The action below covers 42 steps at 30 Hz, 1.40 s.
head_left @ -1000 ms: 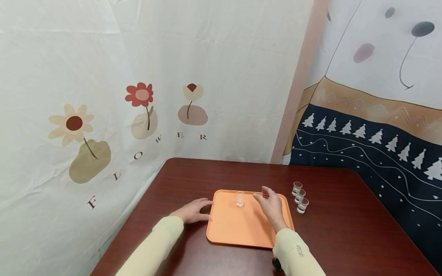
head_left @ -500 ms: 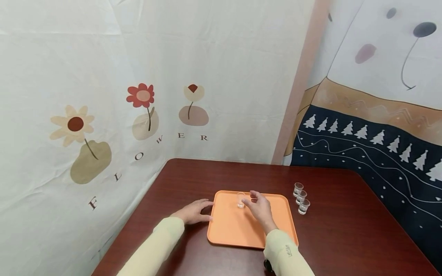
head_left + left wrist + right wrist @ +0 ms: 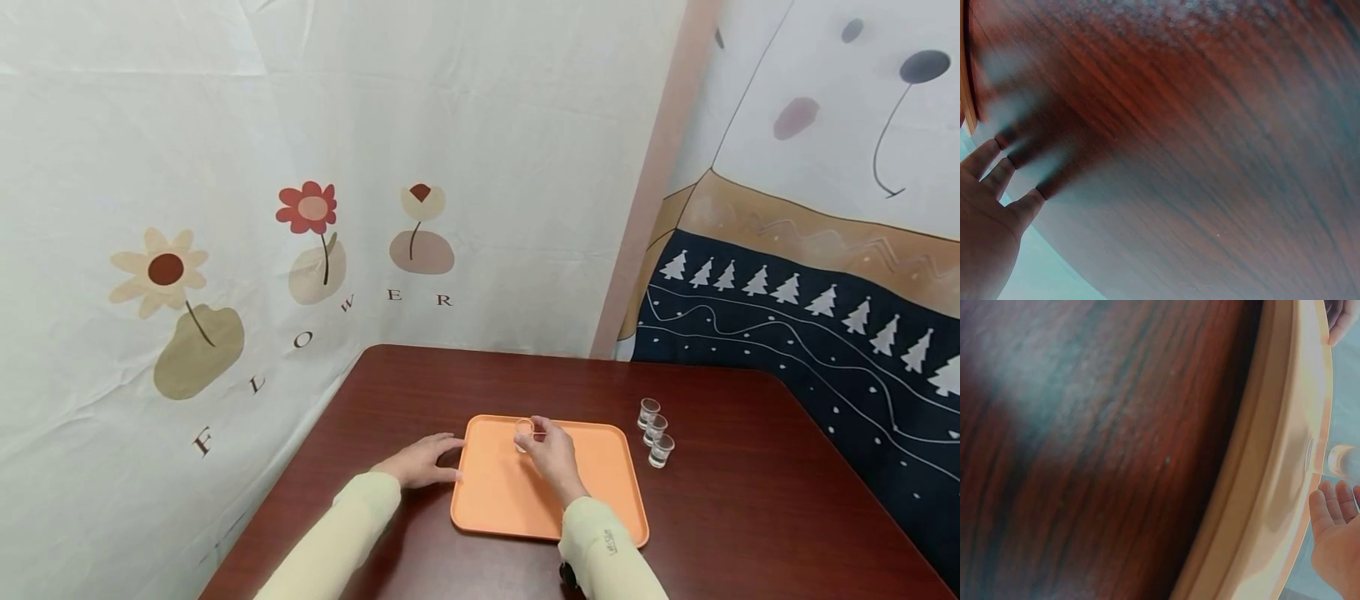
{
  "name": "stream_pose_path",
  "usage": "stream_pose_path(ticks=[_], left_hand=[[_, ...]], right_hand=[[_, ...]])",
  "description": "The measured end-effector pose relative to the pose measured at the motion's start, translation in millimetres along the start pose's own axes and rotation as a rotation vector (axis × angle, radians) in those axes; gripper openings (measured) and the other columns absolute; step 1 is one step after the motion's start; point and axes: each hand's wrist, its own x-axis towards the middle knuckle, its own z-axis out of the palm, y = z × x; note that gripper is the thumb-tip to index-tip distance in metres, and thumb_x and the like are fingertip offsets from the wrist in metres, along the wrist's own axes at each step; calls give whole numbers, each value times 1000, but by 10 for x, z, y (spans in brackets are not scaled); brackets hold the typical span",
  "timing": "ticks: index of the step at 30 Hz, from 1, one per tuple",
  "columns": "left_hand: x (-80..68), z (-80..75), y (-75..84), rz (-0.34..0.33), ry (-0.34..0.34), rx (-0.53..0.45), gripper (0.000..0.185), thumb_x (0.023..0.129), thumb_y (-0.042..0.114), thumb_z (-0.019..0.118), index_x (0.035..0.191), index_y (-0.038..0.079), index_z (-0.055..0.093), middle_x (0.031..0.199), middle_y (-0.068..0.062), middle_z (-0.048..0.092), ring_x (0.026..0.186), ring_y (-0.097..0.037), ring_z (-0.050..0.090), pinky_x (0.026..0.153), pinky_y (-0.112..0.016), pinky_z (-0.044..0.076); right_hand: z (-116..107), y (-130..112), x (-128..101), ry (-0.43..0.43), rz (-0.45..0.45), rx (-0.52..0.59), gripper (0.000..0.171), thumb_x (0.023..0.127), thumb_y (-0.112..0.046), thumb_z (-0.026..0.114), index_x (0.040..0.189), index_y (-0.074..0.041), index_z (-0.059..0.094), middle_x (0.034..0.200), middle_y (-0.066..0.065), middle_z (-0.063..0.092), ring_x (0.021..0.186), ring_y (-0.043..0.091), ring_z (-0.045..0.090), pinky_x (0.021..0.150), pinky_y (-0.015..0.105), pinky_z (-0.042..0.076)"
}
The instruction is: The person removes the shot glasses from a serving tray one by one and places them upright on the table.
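Note:
A small clear shot glass point(image 3: 523, 427) stands on the orange tray point(image 3: 510, 508) near its back edge. My right hand point(image 3: 555, 458) has its thumb and forefinger around that glass, pinching it from the right. In the right wrist view the glass point(image 3: 1340, 460) shows just beyond the other fingers of my right hand point(image 3: 1338, 544), which stay extended. My left hand point(image 3: 420, 461) rests at the tray's left edge, thumb and fingertips against the rim, fingers fairly straight. The left wrist view shows my left hand point(image 3: 991, 219) with its fingers spread low over the table.
Three more shot glasses point(image 3: 655, 430) stand in a slanted row on the dark red wooden table point(image 3: 735, 500), right of the tray. A pale cloth wall point(image 3: 510, 183) with printed flowers rises behind the table, and a dark patterned cloth point(image 3: 787, 317) hangs at the right.
My right hand has moved left over the tray to the shot glass, and its thumb and forefinger have come around it. The left hand has stayed at the tray's edge.

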Motion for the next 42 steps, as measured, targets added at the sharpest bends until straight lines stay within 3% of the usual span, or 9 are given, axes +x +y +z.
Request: stream_pose_path(ticks=[5, 15, 20, 42], left_hand=[[0, -1, -1, 23, 7, 7, 68, 88, 46, 73, 144, 14, 53, 149, -22, 41, 139, -38, 38, 108, -54, 35], [5, 6, -21, 16, 2, 9, 67, 89, 47, 72, 145, 16, 52, 150, -21, 41, 139, -38, 38, 108, -54, 35], [3, 5, -4, -2, -3, -7, 68, 88, 49, 72, 145, 17, 52, 151, -19, 40, 139, -37, 37, 108, -54, 35], [8, -19, -9, 7, 0, 3, 66, 89, 45, 73, 145, 16, 52, 150, -20, 41, 139, -37, 38, 108, -54, 35]], right_hand=[[6, 16, 5, 14, -10, -24, 44, 88, -16, 76, 125, 4, 64, 107, 15, 69, 99, 31, 67, 80, 40, 56], [-4, 81, 7, 28, -60, -47, 25, 88, -13, 75, 108, 1, 69, 94, 9, 70, 88, 25, 69, 75, 39, 55], [-41, 93, -5, 44, -45, -69, 21, 87, -16, 76, 101, -2, 69, 93, 8, 70, 87, 24, 69, 76, 38, 55], [-544, 110, -37, 123, 33, -101, 24, 89, -23, 76, 103, -5, 67, 99, 10, 71, 91, 26, 67, 73, 37, 53]])
